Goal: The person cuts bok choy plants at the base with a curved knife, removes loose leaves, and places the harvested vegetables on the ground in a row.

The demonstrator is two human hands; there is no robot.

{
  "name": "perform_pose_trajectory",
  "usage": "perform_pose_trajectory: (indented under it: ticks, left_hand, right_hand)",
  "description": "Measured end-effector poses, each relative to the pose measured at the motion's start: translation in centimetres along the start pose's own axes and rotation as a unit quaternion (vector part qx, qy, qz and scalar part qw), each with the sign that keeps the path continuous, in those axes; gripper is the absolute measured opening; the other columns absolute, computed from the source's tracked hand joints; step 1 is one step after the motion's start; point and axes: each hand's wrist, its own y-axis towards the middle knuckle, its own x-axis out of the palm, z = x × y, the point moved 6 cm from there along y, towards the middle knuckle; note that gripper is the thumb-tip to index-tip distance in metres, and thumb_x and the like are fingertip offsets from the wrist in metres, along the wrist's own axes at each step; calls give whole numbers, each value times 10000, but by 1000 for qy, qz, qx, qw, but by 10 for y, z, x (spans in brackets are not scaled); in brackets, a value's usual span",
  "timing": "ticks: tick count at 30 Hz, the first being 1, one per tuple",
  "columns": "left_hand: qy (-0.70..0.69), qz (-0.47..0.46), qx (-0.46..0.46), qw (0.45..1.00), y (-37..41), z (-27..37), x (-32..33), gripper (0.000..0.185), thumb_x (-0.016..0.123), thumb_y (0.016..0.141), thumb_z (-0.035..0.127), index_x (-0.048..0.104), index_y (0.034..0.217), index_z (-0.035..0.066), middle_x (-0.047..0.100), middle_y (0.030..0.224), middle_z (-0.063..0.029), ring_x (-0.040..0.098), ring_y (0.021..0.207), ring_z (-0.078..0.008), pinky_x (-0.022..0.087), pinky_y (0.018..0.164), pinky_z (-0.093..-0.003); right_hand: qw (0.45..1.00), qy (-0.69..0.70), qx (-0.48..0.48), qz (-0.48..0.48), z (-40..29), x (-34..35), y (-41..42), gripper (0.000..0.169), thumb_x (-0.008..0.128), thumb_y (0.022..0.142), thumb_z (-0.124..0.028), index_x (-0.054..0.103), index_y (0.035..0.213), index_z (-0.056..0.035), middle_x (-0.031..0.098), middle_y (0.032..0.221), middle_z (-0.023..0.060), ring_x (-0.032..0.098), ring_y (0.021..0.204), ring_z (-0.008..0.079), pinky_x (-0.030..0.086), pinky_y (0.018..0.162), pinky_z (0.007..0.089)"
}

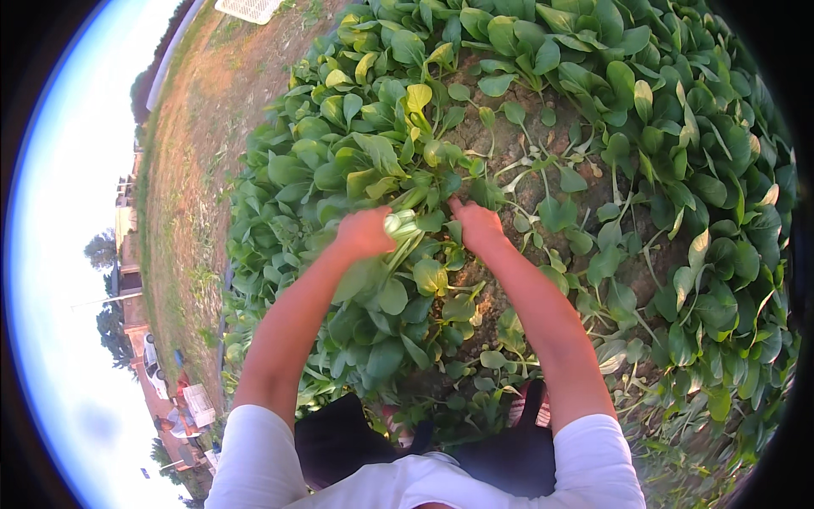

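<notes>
My left hand [365, 232] is closed around a bunch of bok choy [404, 229]. Its pale green bases show beside my thumb, and part of the leaves is blurred. To the right, my right hand [475, 223] reaches in low among the leaves at the edge of the standing bok choy [375, 153]. Its fingertips are partly hidden by foliage, so whether they grip anything is unclear. A yellowed leaf [418, 97] stands out above both hands.
Loose leaves and small plants [559, 210] lie scattered over the soil [489, 121] to the right. Dense bok choy rows [718, 191] grow beyond. At the far left are a dirt strip [210, 127], a white crate [199, 405], a person [178, 423] and a parked white car [152, 366].
</notes>
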Motion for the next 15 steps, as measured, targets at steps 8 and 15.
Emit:
perform_pose_trajectory:
  ticks: [8, 15]
  left_hand:
    - [-193, 90, 147, 966, -89, -10, -34, 711, 741, 656, 153, 491, 1321, 131, 572, 1208, -145, 532, 1121, -340, 412, 969, -414]
    - [-228, 166, 183, 942, -157, -25, -31, 767, 748, 626, 130, 451, 1332, 87, 504, 1278, -165, 461, 1210, -341, 357, 1032, -420]
  right_hand:
    - [854, 495, 108, 120, 23, -34, -53, 340, 643, 875, -234, 538, 1153, -70, 660, 913, 74, 642, 819, 190, 510, 703, 334]
    - [784, 618, -20, 52, -105, -112, -92, 446, 668, 883, -206, 515, 1284, -88, 582, 1098, 29, 565, 980, 104, 511, 793, 280]
